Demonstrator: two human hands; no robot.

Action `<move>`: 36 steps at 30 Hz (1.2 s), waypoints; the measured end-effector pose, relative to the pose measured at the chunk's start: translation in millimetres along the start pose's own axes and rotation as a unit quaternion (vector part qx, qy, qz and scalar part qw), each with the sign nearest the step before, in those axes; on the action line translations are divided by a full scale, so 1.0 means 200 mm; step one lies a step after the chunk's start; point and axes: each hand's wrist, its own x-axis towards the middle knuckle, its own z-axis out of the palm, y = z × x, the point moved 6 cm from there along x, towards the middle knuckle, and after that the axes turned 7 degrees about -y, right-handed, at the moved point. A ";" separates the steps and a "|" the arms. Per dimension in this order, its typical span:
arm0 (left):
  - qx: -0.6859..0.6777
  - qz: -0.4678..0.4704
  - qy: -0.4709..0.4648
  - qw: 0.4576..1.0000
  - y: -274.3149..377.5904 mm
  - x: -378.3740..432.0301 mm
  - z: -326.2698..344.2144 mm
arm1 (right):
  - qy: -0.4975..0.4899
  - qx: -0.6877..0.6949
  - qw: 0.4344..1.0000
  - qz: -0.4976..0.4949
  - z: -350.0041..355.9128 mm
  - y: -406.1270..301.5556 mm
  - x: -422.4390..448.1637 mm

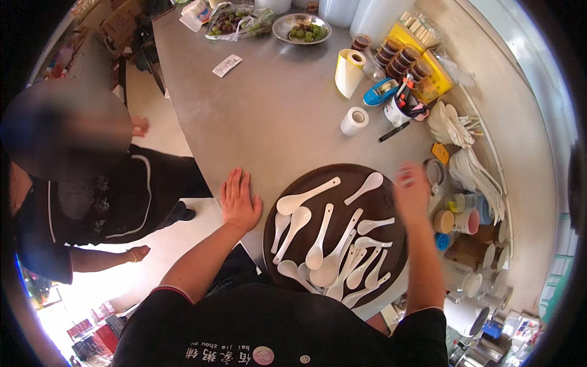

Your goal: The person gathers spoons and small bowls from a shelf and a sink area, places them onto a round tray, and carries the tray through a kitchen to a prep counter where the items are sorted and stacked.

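A round dark brown tray (337,172) lies on the metal counter before me, with several white ceramic spoons (316,252) spread over it, large and small. Those at its lower part overlap. My left hand (240,202) rests flat on the counter to the left of the tray, fingers apart and holding nothing. Over the tray's right edge is my right hand (410,188), blurred; something small and reddish shows at its fingers, and whether it is held is unclear.
Paper rolls (354,121), a blue tape dispenser (380,91), a cup of pens (399,110) and stacked sauce cups (403,57) stand behind. Bundled white spoons (451,124) and jars (444,222) line the right wall. Grapes in a metal bowl (301,28) are far back. A person (101,202) stands left.
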 end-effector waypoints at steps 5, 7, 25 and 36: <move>-0.002 0.021 0.020 1.000 0.01 0.01 0.00 | -0.195 -0.237 0.865 -0.397 0.61 -0.31 -0.58; -0.006 0.010 0.025 1.000 0.01 0.00 0.00 | -0.171 -0.273 0.851 -0.416 0.62 -0.33 -0.64; -0.048 0.009 0.026 0.998 -0.02 -0.02 -0.01 | -0.153 -0.004 0.982 0.106 0.94 -0.19 -0.73; -0.099 0.040 -0.032 0.994 -0.05 -0.03 0.05 | -0.051 0.223 0.972 0.043 0.82 -0.35 -0.83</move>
